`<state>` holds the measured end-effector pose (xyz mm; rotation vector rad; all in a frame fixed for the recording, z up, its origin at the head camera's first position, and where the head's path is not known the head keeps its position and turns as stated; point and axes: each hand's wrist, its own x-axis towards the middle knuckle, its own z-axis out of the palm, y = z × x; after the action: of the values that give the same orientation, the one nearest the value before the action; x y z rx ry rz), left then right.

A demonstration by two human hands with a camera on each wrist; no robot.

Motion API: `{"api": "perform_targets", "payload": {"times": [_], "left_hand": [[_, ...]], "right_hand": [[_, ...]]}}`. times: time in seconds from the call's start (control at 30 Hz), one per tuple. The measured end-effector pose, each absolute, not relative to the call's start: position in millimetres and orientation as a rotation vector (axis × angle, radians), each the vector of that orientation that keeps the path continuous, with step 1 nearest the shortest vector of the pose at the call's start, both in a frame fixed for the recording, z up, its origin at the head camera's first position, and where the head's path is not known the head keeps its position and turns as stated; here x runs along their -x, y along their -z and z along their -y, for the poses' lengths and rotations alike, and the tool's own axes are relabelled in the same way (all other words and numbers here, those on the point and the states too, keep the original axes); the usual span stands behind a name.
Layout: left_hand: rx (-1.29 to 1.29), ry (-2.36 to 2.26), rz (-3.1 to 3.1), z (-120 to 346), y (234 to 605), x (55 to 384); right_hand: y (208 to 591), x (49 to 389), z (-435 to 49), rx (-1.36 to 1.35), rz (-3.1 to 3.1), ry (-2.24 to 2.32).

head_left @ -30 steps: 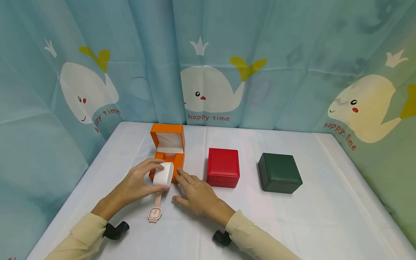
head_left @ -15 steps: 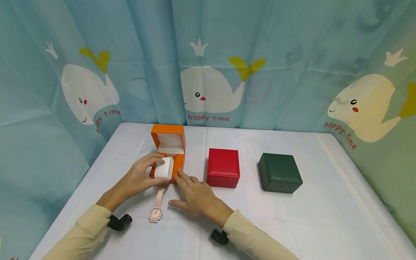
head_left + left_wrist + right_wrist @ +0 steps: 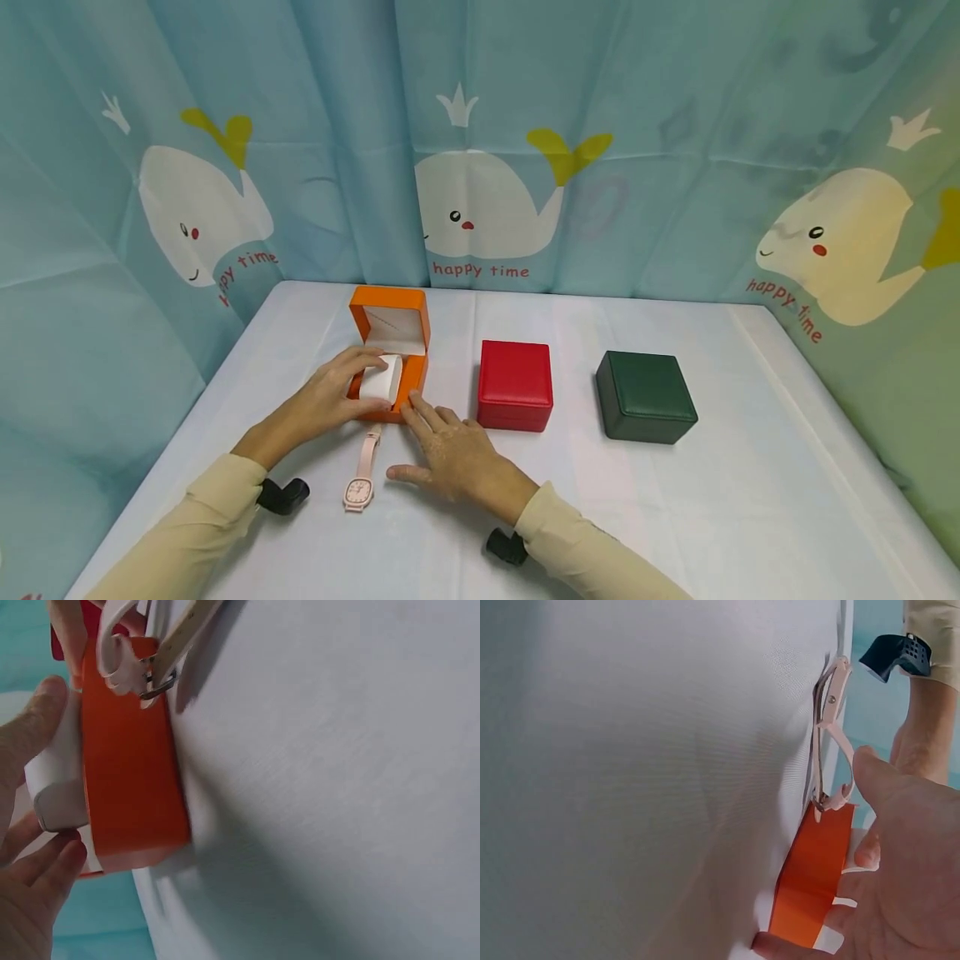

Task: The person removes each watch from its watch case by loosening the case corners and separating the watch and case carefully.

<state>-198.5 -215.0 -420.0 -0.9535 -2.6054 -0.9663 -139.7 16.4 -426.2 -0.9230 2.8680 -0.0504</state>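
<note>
My left hand (image 3: pixel 327 395) pinches a white watch cushion (image 3: pixel 381 379) between thumb and fingers, with the cushion partly inside the orange watch box (image 3: pixel 413 375). The box's lid stands raised, its white lining showing. In the left wrist view the cushion (image 3: pixel 61 776) juts above the rim of the orange box (image 3: pixel 131 765). My right hand (image 3: pixel 455 454) lies with fingers extended, their tips touching the box's front right corner. A pink wristwatch (image 3: pixel 359 492) lies on the white cloth in front of the box, dial up. Its strap buckle (image 3: pixel 154 679) is close to the box front.
Right of the orange box stands a closed red box (image 3: pixel 514 385). Farther right is a closed dark green box (image 3: pixel 647 397). A blue curtain (image 3: pixel 480 125) with whale prints hangs behind the white-covered table (image 3: pixel 750 467).
My left hand has moved away from me with the white cushion, from above the box's front edge down into the box. My right hand has stayed at the box corner.
</note>
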Motion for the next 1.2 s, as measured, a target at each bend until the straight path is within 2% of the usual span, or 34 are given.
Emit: {"api": "perform_targets", "payload": {"times": [0.77,1.2], "left_hand": [[1.024,0.909,2.726,210.1,423.2,208.1],[0.944,0.863,2.840,207.5,423.2,201.8]], "right_hand": [[429.0,138.3,-16.7,0.937,-2.885,-0.001],[428.6,138.8,-16.1,0.927,-2.886,-0.010]]}}
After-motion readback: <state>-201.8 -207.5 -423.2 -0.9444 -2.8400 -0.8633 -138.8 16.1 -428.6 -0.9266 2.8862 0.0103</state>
